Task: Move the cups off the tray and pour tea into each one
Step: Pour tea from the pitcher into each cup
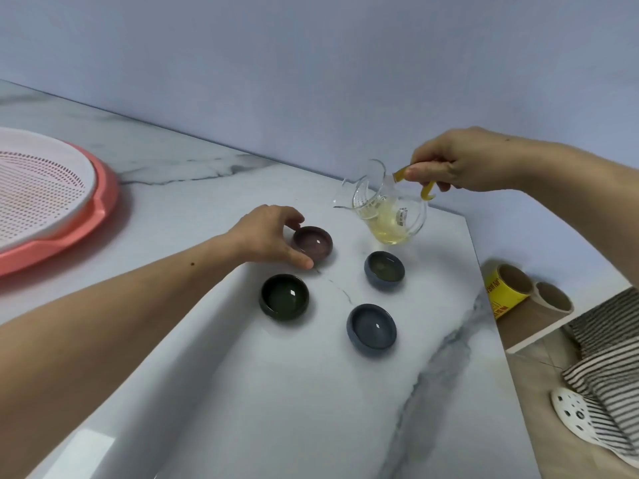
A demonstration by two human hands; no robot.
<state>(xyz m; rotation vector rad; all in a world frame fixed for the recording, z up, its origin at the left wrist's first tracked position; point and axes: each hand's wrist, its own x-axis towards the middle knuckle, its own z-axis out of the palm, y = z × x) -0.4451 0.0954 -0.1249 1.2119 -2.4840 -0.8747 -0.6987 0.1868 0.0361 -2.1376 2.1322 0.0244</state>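
Observation:
Several small cups stand on the marble counter: a purple cup, a dark green cup, a grey-blue cup holding liquid, and a blue cup. My left hand cups the purple cup's left side, thumb and fingers around its rim. My right hand grips the yellow handle of a glass teapot, which holds pale yellow tea and hangs tilted just above the counter behind the grey-blue cup. The pink tray with its white perforated insert lies at the far left with no cups on it.
The counter's right edge drops off beside the cups. Beyond it, a lower shelf holds a yellow tape roll and a second roll. Striped trousers and a white shoe show at the bottom right. A pale wall backs the counter.

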